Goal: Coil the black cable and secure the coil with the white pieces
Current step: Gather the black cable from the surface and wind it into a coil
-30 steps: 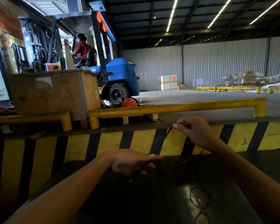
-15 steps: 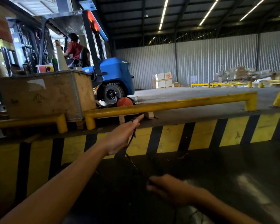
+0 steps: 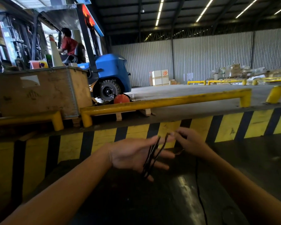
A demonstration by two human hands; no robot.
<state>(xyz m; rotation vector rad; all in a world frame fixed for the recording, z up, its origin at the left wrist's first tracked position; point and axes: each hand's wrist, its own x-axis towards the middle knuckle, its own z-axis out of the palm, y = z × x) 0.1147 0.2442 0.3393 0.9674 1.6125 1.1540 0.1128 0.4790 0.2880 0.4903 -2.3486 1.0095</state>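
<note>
left hand (image 3: pixel 133 155) flat, palm up, fingers spread wide; black cable (image 3: pixel 152 155) looped in a few turns across its palm and fingers; right hand (image 3: pixel 189 143) pinches the cable's top end just beside the left fingertips; one strand trails down over the dark desk (image 3: pixel 177 200); blue forklift (image 3: pixel 110 75) behind yellow rail (image 3: pixel 165 102)

Both forearms are bare right up to the frame's lower edge, no sleeve showing on either. The left hand (image 3: pixel 133 155) wears no glove, ring or watch, and the right hand (image 3: pixel 191 143) is just as plain, its wrist uncovered too.
</note>
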